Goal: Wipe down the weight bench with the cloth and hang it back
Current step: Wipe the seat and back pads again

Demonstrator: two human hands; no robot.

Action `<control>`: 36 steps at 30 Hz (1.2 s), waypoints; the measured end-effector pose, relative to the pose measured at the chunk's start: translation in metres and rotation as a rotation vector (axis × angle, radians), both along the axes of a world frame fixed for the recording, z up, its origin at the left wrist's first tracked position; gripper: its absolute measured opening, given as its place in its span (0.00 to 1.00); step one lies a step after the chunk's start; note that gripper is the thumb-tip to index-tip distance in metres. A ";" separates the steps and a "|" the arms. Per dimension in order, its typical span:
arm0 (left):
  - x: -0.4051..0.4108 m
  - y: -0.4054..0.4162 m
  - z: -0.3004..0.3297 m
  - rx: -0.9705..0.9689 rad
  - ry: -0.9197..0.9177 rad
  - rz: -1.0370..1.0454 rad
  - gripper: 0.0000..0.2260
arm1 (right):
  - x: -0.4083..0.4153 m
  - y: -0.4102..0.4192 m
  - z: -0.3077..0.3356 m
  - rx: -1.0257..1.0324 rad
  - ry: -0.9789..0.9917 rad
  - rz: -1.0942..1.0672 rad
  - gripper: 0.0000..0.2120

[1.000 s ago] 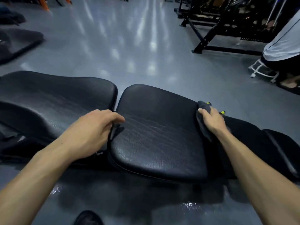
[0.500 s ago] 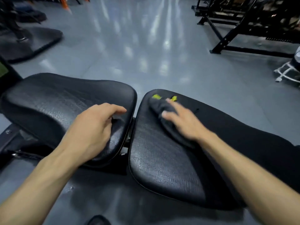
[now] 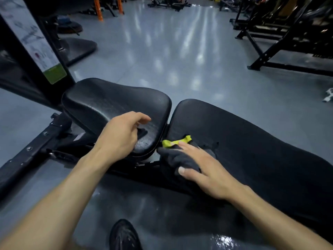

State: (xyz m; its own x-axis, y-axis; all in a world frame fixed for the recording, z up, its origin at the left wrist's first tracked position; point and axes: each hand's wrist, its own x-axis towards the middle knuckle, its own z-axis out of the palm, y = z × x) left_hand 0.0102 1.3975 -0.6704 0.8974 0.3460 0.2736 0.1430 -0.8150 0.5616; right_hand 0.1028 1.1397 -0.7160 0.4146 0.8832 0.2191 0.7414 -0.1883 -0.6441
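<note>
The black weight bench has two pads: a seat pad (image 3: 111,103) on the left and a long back pad (image 3: 252,145) on the right, with a narrow gap between them. A dark grey cloth (image 3: 177,157) with a yellow-green tag lies on the near left corner of the back pad, by the gap. My right hand (image 3: 203,168) presses flat on the cloth, fingers spread, thumb over its near edge. My left hand (image 3: 120,136) rests on the near right corner of the seat pad, fingers curled loosely, holding nothing.
A black upright post with a white and green instruction label (image 3: 36,44) rises at the left. The bench's steel frame (image 3: 36,147) runs low to the left. Black racks (image 3: 281,38) stand at the far right. My dark shoe (image 3: 124,235) is on the glossy grey floor (image 3: 171,51).
My right hand has swept the cloth leftward along the back pad, from its right end to the corner by the gap. The view has shifted left; my left hand stays on the seat pad.
</note>
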 end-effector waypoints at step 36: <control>-0.081 0.127 0.003 -0.017 0.145 0.305 0.22 | 0.051 0.244 0.036 -0.196 -0.205 -0.299 0.22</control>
State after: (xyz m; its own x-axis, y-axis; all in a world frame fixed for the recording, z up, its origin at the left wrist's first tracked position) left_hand -0.0708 1.5249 -0.6674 0.7809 0.6083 0.1421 0.4586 -0.7128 0.5307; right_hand 0.1540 1.3841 -0.6802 0.6242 0.7639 0.1636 0.7450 -0.5190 -0.4191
